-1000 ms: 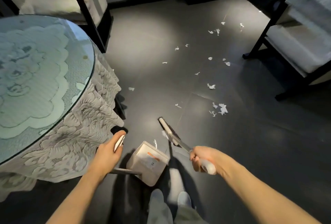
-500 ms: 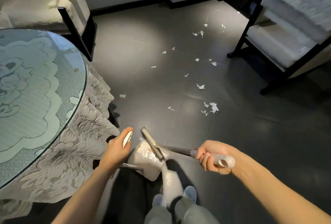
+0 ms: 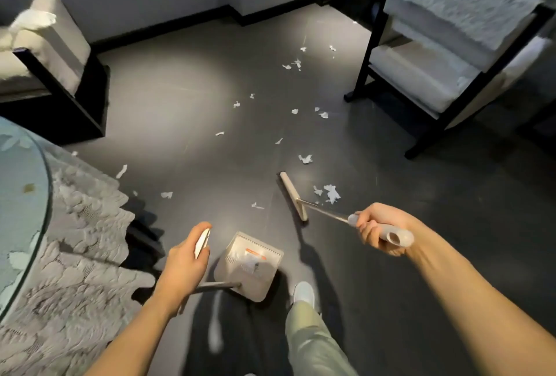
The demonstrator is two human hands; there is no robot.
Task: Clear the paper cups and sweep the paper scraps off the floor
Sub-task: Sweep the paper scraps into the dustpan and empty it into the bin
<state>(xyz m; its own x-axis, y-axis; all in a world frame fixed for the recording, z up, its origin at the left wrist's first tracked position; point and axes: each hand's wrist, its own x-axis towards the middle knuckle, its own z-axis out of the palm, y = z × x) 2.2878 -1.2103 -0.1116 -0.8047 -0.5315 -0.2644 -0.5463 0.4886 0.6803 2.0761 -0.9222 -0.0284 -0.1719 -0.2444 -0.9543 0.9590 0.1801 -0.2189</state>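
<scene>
White paper scraps (image 3: 306, 159) lie scattered over the dark floor, with a larger clump (image 3: 330, 193) just right of the broom head. My right hand (image 3: 376, 229) grips the pale handle of a small broom (image 3: 293, 196), whose flat head rests on the floor ahead. My left hand (image 3: 186, 261) holds the thin metal handle of a beige dustpan (image 3: 249, 264), which sits low in front of my feet with some scraps inside. No paper cups are in view.
A round glass-topped table with a lace cloth (image 3: 75, 240) fills the left side. A dark-framed chair (image 3: 445, 68) stands at the right, another chair (image 3: 45, 53) at the far left. A wall base (image 3: 168, 29) runs along the back. My shoe (image 3: 304, 293) is beside the dustpan.
The broom head has swung out from the dustpan to the floor on the right, near the larger clump. The view has shifted forward and right, away from the table.
</scene>
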